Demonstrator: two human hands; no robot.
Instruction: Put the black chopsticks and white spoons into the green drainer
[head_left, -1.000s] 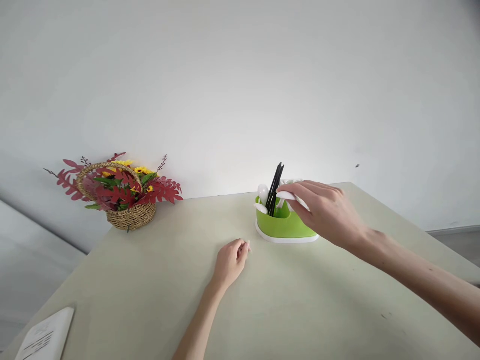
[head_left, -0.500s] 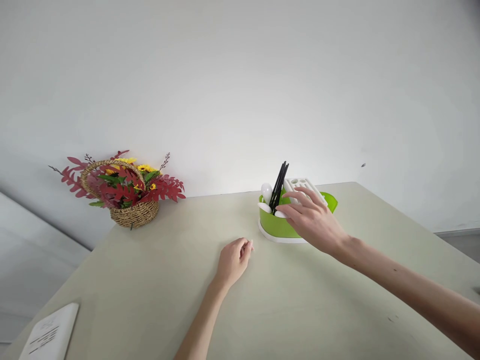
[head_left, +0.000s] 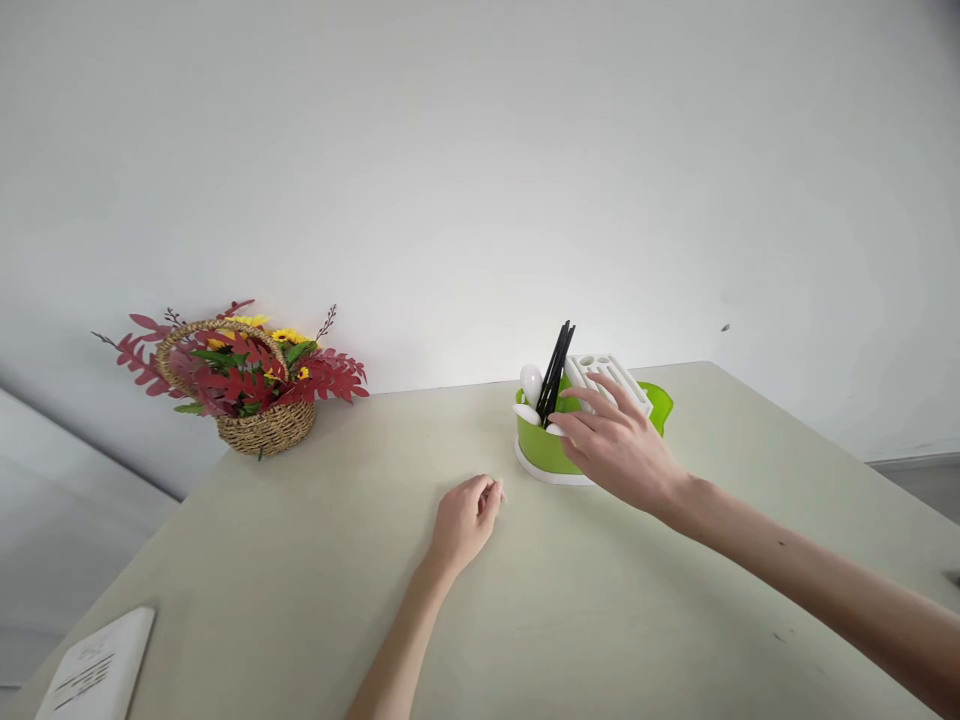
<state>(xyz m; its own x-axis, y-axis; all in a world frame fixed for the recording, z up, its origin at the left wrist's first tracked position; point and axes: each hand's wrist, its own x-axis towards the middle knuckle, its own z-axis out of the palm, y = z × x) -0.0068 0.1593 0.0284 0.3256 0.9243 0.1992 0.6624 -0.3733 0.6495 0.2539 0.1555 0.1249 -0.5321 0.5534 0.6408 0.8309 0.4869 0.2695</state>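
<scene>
A green cutlery holder (head_left: 536,447) on a white base stands toward the back of the table. Black chopsticks (head_left: 555,375) lean in its left part, with one white spoon (head_left: 531,382) upright behind them and another spoon lying at the front-left rim. My right hand (head_left: 619,440) is over the front of the holder, its thumb hidden. Its index finger rests against a white spoon (head_left: 556,430) low at the rim, most of which is covered. My left hand (head_left: 466,518) lies on the table, loosely curled, with nothing visible in it.
A white slotted rack (head_left: 634,385) sits in the holder behind my right hand. At the back left stands a wicker basket (head_left: 266,430) of red leaves and yellow flowers. A white flat object with dark slots (head_left: 94,668) lies at the near left. The wall rises behind the table.
My right hand has lowered the white spoon from above the holder into its front part, and its upper fingers have spread. My left hand stays in place. The view has shifted slightly.
</scene>
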